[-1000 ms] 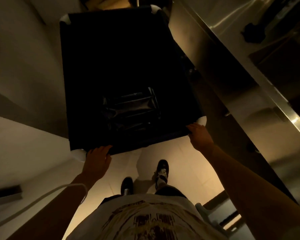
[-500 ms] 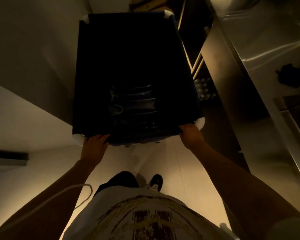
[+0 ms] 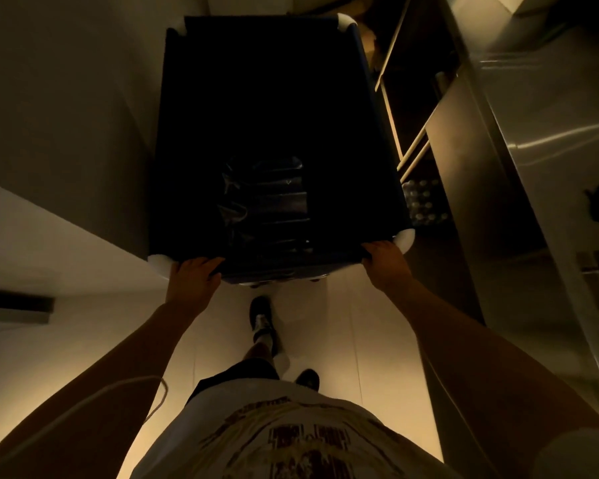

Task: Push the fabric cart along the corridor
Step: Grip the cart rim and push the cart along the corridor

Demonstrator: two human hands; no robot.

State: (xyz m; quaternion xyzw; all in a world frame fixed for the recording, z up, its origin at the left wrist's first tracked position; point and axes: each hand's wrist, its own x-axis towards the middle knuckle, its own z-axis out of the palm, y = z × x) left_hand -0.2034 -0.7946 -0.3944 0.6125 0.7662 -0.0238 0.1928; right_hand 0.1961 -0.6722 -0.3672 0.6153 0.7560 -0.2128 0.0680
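In a dim, narrow corridor, seen from above, a dark fabric cart [image 3: 270,98] stands straight ahead of the person, with white rounded caps at its corners. It sits between a pale wall [image 3: 66,98] on the left and a stainless-steel unit [image 3: 533,133] on the right, beside open shelving [image 3: 412,133] on which something small is stacked; what it is cannot be told. The cart is deep, and at its bottom, toward the near side, lies a glossy black plastic bag [image 3: 267,202], folded or creased; the remaining interior is too dark to make out.

The left hand [image 3: 192,281] grips the cart's near rim just beside the left corner cap, fingers curled over the edge. The right hand [image 3: 384,261] holds the same rim at the right corner cap, fingers wrapped over the top. Both arms reach forward. Below them, one dark shoe [image 3: 260,311] is set forward on the pale tiled floor [image 3: 325,323], just behind the cart. A thin white cable [image 3: 83,402] crosses the left forearm.
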